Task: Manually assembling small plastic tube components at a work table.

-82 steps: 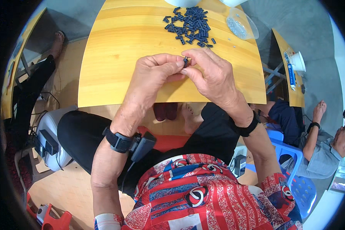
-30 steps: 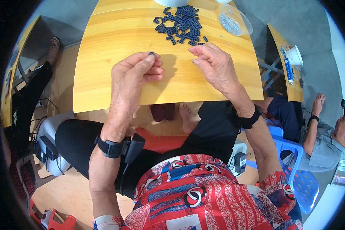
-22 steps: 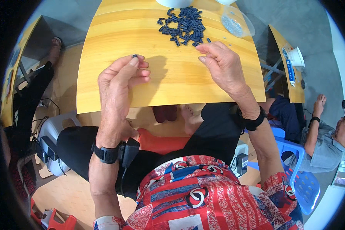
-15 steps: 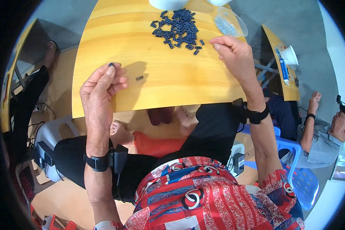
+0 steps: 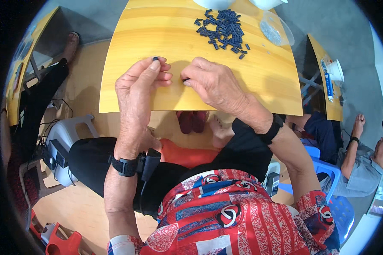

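Note:
Between the thumb and forefinger of my left hand (image 5: 136, 83) is a small black plastic block (image 5: 155, 58), mostly hidden by the fingertips. The other fingers of that hand are loosely curled over the wooden table (image 5: 157, 34). My right hand (image 5: 215, 85) is close beside it, low at the tabletop, its fingertips pinched on a small dark block (image 5: 186, 79) of which only a sliver shows. Farther off lies a loose pile of similar black blocks (image 5: 227, 32), with a few strays at its near right edge.
Right of the pile sits a clear plastic tray (image 5: 281, 29) with small shiny metal parts. White containers (image 5: 215, 3) stand at the far edge. To the right, a co-worker (image 5: 359, 153) sits by another table (image 5: 334, 106) holding a white cup (image 5: 335, 70).
My right hand has come from beside the pile to the near table, closing on the single block that lay there. My left hand keeps its block. The view has shifted.

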`<state>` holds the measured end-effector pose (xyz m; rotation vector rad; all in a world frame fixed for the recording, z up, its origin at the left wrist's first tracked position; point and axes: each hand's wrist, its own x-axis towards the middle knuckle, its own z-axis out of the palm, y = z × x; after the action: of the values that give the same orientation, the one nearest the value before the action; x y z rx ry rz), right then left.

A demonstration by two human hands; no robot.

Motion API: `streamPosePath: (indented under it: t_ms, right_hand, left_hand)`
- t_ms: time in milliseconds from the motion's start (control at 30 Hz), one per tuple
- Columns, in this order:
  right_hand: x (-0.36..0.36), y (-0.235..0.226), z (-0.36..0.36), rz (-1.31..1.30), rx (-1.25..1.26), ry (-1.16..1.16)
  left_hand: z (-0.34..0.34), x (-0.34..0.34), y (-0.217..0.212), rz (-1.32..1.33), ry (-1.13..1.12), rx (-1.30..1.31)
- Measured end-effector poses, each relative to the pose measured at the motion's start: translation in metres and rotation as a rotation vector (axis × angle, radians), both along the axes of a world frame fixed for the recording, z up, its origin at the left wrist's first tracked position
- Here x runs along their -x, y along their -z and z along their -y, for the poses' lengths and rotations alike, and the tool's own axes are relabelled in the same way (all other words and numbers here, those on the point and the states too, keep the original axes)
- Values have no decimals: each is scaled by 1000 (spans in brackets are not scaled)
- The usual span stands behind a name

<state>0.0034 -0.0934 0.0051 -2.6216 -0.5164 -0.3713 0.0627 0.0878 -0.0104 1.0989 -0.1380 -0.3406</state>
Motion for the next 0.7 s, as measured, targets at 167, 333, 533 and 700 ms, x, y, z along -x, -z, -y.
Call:
streamPosePath:
  t_ms: [167, 333, 533, 700]
  right_hand:
    - [1, 0, 1, 60, 26, 2]
    - [11, -28, 7, -494, -924, 328]
    - [20, -29, 3, -473, -1117, 275]
    - [21, -32, 3, -396, -1109, 284]
  left_hand:
    - [1, 5, -3, 1, 53, -20]
    - [5, 15, -6, 2, 167, -98]
    - [15, 22, -6, 31, 264, -110]
    - [22, 27, -10, 13, 334, -129]
